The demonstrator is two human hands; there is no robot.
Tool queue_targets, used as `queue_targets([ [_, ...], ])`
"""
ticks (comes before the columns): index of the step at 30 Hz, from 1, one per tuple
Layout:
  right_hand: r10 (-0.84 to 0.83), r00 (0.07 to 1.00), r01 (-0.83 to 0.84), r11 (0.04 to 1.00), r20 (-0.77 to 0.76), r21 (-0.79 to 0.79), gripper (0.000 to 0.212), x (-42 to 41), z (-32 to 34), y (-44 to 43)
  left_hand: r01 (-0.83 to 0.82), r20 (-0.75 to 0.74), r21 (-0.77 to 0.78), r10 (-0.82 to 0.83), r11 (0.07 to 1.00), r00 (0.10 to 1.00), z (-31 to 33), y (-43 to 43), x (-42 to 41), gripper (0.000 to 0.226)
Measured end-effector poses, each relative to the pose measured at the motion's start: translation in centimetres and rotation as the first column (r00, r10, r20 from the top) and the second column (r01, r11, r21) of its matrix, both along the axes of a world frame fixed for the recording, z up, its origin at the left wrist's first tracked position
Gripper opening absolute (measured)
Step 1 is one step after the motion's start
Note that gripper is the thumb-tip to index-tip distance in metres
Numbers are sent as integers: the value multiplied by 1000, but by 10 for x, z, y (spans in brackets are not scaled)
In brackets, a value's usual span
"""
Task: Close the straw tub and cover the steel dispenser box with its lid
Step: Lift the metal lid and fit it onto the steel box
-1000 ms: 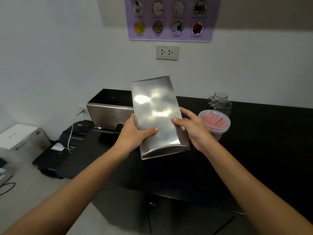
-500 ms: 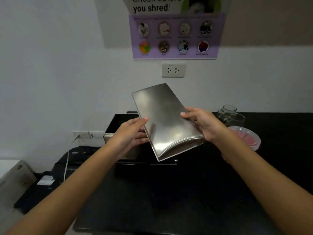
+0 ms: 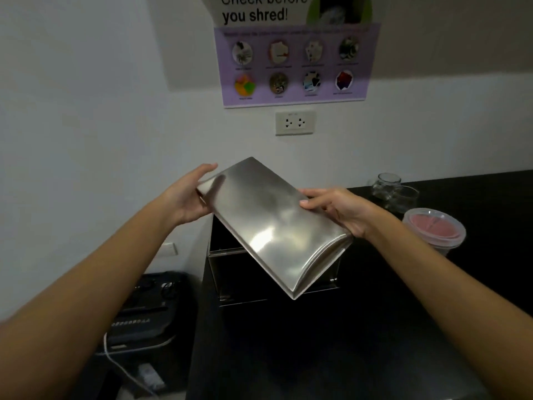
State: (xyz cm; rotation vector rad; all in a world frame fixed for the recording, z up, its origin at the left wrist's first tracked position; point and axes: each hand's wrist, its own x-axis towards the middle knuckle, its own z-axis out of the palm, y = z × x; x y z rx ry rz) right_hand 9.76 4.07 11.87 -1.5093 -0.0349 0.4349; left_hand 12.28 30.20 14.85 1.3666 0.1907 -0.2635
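Item: I hold the curved brushed-steel lid (image 3: 271, 223), tilted, both grips closed on it, left hand (image 3: 187, 194), right hand (image 3: 340, 212), above the open steel dispenser box (image 3: 230, 269) on the black tabletop (image 3: 375, 327), to align it.

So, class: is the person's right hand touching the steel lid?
Touching. The head view shows the right hand gripping the steel lid, thumb pressed on its top.

An office pantry or copy corner is showing here. A poster (image 3: 294, 53) reading "Check before you shred!" is hanging on the white wall, with a double wall socket (image 3: 294, 123) sitting just below the poster. Well below the poster and to its left, a black paper shredder (image 3: 144, 307) is standing beside a black counter (image 3: 375, 327).
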Motion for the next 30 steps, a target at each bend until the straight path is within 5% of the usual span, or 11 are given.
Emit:
queue_targets([
  [5, 86, 996, -86, 996, -12, -4, 34, 9, 8, -9, 75, -43, 179, -68, 981, 997, -4, 6, 12, 10],
  [10, 194, 981, -195, 976, -23, -101, 29, 20, 15, -16, 118, -65, 209, -107, 971, 992, -8, 1, 8, 18],
  [14, 206, 979, -205, 972, -8, -113, 48, 31, 20, -23, 52, -5, 112, -52, 992, 999, -14, -2, 8, 17],
  [24, -174, 984, 180, 952, -44, 249, 11, 46, -2, -31, -241, 4, -101, 243, 965, 970, -40, 1, 10, 15],
  [26, -226, 974, 223, 953, -11, 207, 12, 44, -7, -27, -283, 4, -120, 286, 951, 958, -46, -5, 7, 14],
  [30, -312, 937, 333, 934, 159, -130, 33, 46, -12, -18, -313, 36, -96, 318, 945, 947, -49, -18, 5, 13],
])
